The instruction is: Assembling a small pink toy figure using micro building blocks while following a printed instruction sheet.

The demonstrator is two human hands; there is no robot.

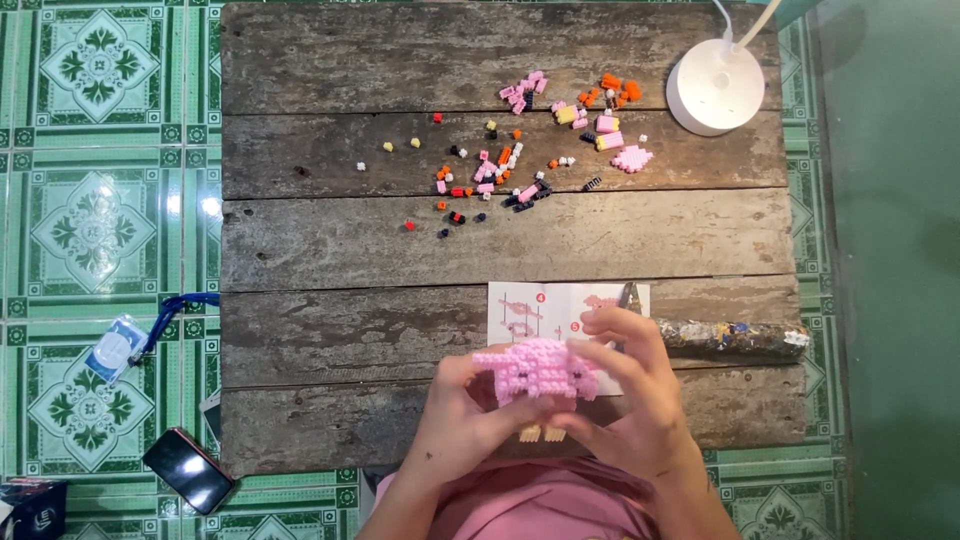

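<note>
Nearest the camera, the left hand (455, 415) and right hand (630, 395) hold a pink blocky model built of tiny plastic bricks (538, 370) between them — fingers of both hands closed on its sides, just above the near edge of the weathered grey plank bench (330, 250). Just behind the model lies a folded white instruction sheet (545, 305), partly hidden by the right hand. Farther out, loose small bricks in pink, orange, black and yellow (520, 150) lie scattered mid-bench, and a round white lamp base (715, 87) stands at the far right corner. On the green patterned floor tiles (90, 220) to the left lies a black phone (188, 470).
</note>
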